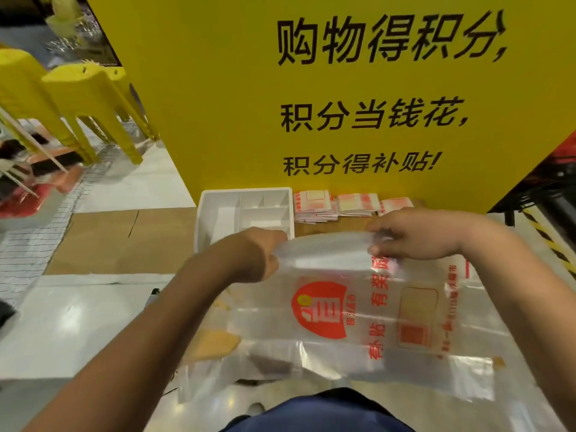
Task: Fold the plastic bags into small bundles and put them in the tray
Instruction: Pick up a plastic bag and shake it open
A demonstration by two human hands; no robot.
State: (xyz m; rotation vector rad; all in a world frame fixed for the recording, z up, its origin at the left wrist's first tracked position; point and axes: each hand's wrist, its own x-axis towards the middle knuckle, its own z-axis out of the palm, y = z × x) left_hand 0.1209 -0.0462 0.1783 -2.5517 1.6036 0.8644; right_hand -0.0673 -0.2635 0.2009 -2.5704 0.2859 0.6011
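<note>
Yellow board [233, 104] with large black Chinese characters fills the upper middle and right of the frame and stands upright on the pale glossy floor [78, 322], which runs across the lower left.

Over the lower middle and right spreads the clear plastic bag with red print and a red round-topped logo [343, 307]. It is lifted at its far edge and drapes down toward me, its near end crumpled above my dark blue garment [321, 410] at the bottom edge.

At centre left a flat sheet of brown cardboard [124, 241] lies on the floor and runs under the tray.

Yellow plastic stools [78, 95] stand together at upper left.

The white plastic tray with divided compartments [212, 213] sits in the middle of the frame at the foot of the board, just behind my left grip [255, 254].

That left grip is curled round the bag's upper left corner and bunches the film. My right grip [414, 235], right of centre, pinches the same far edge, fingers folded over it and thumb beneath.

Three small folded bundles of red-printed plastic bag [314, 205] lie in a row just right of the tray, outside it, against the base of the board. The rightmost is partly hidden behind my right grip.
</note>
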